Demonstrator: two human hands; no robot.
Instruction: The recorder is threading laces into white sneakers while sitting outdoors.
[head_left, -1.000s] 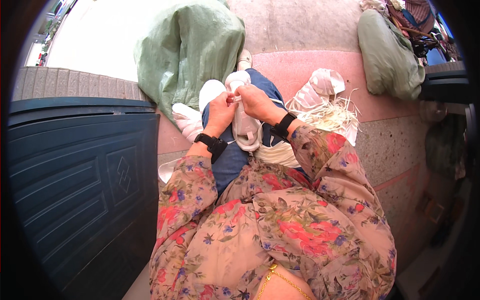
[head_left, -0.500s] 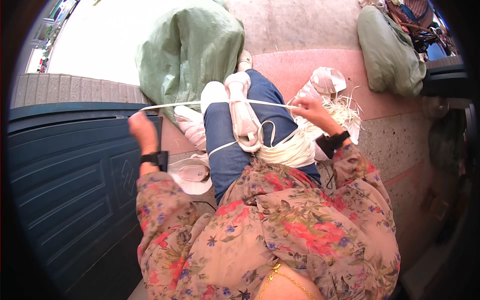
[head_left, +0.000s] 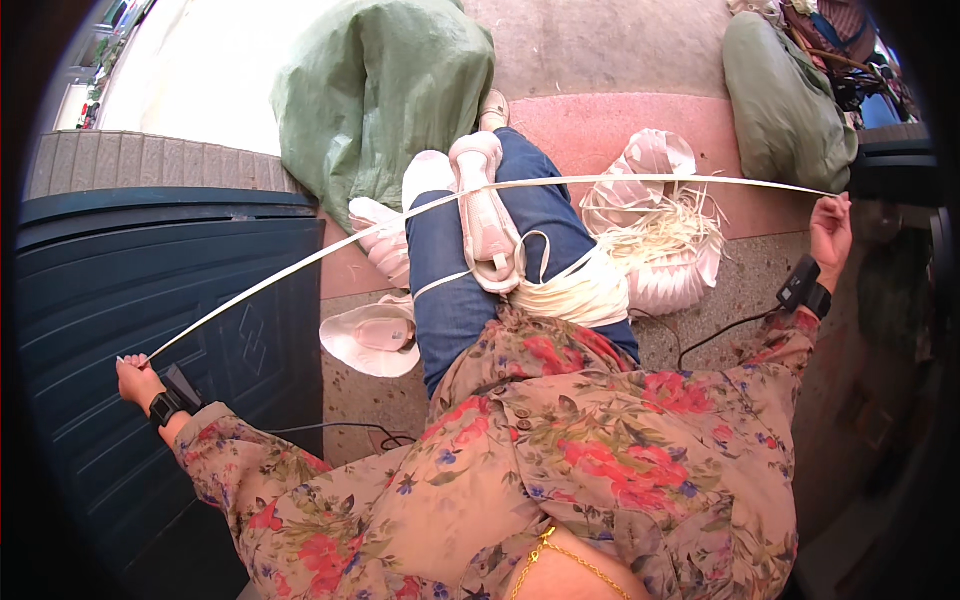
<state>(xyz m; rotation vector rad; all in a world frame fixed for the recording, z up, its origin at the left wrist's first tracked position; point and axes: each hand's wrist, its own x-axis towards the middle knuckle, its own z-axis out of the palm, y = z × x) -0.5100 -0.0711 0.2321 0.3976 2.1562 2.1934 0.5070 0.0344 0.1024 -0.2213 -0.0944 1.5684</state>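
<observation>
A long cream shoelace (head_left: pixel 620 179) is stretched wide across my lap. One end is pinched in the closed fingers of my left hand (head_left: pixel 140 382), far out to the left and low. My right hand (head_left: pixel 830 228) grips the other end, well out to the right and higher. Midway, the lace crosses a pale pink shoe (head_left: pixel 492 225) lying lengthwise on my thighs. A white rounded piece (head_left: pixel 428 172) rests on my left knee beside the shoe. Across my right thigh lies a thick bundle of cream laces (head_left: pixel 575 297), and a loose strand loops near the shoe.
Pale pink shoe parts (head_left: pixel 372 340) lie left of my legs, with a stacked pile (head_left: pixel 380 238) above them. More pale pieces (head_left: pixel 650 160) sit on the right. A large green sack (head_left: pixel 385 90) stands ahead, another (head_left: pixel 785 100) far right. Dark blue panelling (head_left: pixel 150 290) borders the left.
Both hands have moved far apart, the left down and outward, the right outward to the right. The lace between them now spans a much greater length over the shoe.
</observation>
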